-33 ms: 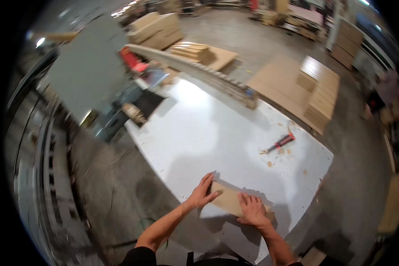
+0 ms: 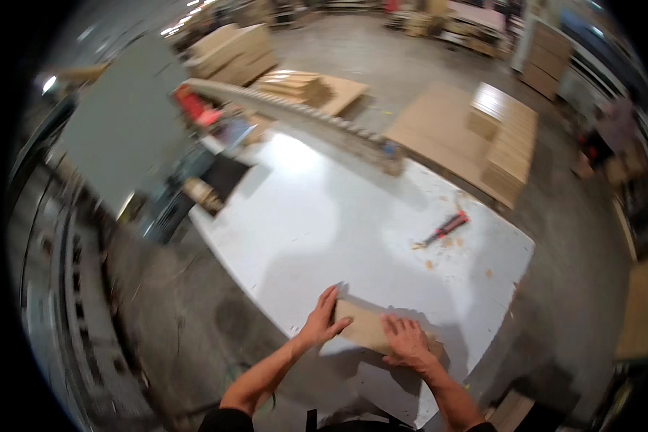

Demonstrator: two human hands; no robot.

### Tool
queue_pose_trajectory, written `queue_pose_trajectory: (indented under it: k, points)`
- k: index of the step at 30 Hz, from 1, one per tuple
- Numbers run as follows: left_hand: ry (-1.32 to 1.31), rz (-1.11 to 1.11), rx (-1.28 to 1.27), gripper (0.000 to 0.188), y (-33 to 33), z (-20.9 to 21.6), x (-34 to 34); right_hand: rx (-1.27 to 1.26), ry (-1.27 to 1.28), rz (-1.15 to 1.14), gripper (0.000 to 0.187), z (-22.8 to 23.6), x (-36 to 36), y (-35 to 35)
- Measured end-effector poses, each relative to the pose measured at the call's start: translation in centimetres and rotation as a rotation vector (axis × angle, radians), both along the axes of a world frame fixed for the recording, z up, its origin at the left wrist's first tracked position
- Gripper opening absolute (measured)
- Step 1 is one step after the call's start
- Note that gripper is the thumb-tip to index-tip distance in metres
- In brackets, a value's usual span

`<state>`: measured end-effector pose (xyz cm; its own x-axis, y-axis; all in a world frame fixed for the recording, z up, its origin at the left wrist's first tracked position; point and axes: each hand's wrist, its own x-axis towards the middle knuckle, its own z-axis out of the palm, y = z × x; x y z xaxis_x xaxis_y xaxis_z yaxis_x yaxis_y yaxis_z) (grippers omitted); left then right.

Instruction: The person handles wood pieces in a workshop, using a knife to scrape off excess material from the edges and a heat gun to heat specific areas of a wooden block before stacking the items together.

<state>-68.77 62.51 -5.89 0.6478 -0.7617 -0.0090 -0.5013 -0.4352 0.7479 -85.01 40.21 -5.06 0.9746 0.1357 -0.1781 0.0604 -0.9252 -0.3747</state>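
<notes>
A short, flat light-brown wooden board lies near the front edge of the white tabletop. My left hand grips its left end, thumb over the top face and fingers along the end. Toward the right end, my right hand holds the board from above, with its fingers on the top face and its thumb by the near edge. The board's right part is partly hidden by this hand. Farther right on the table rests a hand tool with a red-and-black handle; its exact kind is blurred.
Wood chips are scattered around the tool on the white table. A long bar borders its far side. Stacked boards stand beyond on a brown sheet. A grey panel rises at left. A person is far right.
The surroundings have shifted slightly left in the view. Both hands keep their hold on the board, with hardly any movement.
</notes>
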Motion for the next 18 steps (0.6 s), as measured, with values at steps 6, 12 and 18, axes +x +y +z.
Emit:
queue_pose_trajectory:
  k: [6, 12, 18]
  points:
    - [0.216, 0.005, -0.120, 0.092, -0.1, -1.5, 0.6, -0.040, 0.041, -0.007, 0.107, 0.6, 0.1, -0.9]
    - [0.277, -0.103, -0.250, 0.095, 1.5, -2.9, 2.1, 0.081, -0.252, -0.552, 0.096, 0.7, -6.2, -2.8]
    - [0.488, -0.041, -0.267, 0.087, 1.0, -2.7, 1.1, 1.163, -0.311, -1.293, 0.082, -3.6, -10.2, -1.1]
